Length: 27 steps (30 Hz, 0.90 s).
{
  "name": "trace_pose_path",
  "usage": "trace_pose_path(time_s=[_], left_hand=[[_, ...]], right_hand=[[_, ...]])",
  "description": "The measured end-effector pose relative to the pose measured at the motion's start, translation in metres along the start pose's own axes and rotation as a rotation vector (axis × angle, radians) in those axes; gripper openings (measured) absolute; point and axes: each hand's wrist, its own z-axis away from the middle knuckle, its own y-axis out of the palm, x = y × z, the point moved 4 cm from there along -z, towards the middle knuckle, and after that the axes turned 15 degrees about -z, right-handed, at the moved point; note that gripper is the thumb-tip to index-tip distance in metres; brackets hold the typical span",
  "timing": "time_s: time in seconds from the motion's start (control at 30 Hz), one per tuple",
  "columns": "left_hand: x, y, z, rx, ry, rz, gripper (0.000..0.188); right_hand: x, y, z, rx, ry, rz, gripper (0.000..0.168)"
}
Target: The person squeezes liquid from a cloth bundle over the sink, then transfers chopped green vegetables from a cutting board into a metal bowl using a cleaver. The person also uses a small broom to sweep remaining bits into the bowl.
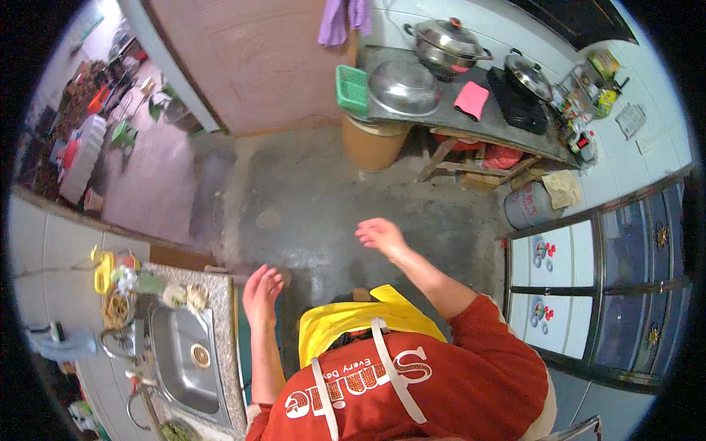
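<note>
My left hand (263, 293) is raised beside the speckled counter of the sink, its fingers loosely apart and nothing in it. Out in front of my body, my right hand (380, 237) hangs over the concrete floor (309, 220), empty, with the fingers slightly curled and spread. Neither hand touches anything. A yellow apron (331, 325) with pale straps hangs over my red shirt (469, 380). Nearest to my left hand is the steel sink basin (182, 358), with a drain in its floor and taps along the wall side.
Ahead, a dark worktop (397, 55) holds a steel pot (449, 47), an upturned steel basin (404, 88), a pink cloth (471, 100), a green basket (352, 88) and a lidded pan (528, 75) on a stove. A brown bin (372, 146) stands below. At right are a gas cylinder (529, 206) and cabinet (551, 259).
</note>
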Motion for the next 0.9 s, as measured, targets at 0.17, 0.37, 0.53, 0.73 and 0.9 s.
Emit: trace_pose_path(time_s=[0.17, 0.37, 0.53, 0.73, 0.9], left_hand=[[-0.058, 0.145, -0.065, 0.289, 0.153, -0.274, 0.033], [-0.043, 0.235, -0.159, 0.441, 0.006, -0.283, 0.027], [-0.065, 0.302, -0.248, 0.491, -0.078, -0.227, 0.026], [-0.088, 0.394, -0.376, 0.564, -0.166, -0.213, 0.030], [-0.079, 0.458, -0.466, 0.455, -0.266, -0.284, 0.037]], right_hand=[[0.073, -0.099, 0.008, -0.242, -0.032, -0.223, 0.026], [0.120, -0.149, -0.036, -0.267, -0.054, -0.400, 0.028], [0.182, -0.202, -0.125, -0.331, -0.115, -0.454, 0.030], [0.258, -0.259, -0.262, -0.394, -0.146, -0.416, 0.031], [0.293, -0.319, -0.358, -0.535, -0.106, -0.198, 0.041]])
